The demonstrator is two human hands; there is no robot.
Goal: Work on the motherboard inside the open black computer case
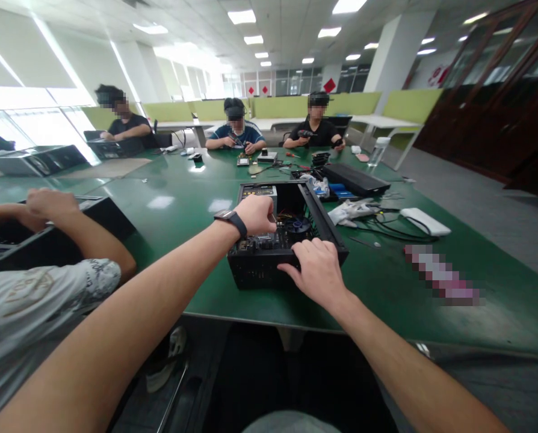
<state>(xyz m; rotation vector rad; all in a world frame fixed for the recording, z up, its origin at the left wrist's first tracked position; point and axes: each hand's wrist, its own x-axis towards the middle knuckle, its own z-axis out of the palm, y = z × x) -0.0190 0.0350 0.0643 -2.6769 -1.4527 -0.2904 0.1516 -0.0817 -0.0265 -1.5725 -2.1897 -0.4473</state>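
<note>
An open black computer case (327, 224) lies on the green table (386, 288) in front of me, its circuit board and a round cooler fan (299, 226) showing inside. My left hand (256, 214), a black watch on its wrist, reaches over the case with fingers curled in above the board; what they pinch is hidden. My right hand (316, 269) rests on the case's near edge, its fingers bent over the rim and gripping it.
A person at my left works with both hands on another black case (47, 231). Three people sit at the far end with tools and parts. White gloves (352, 210), cables, a white box (425, 221) and a black flat unit (354, 178) lie to the right.
</note>
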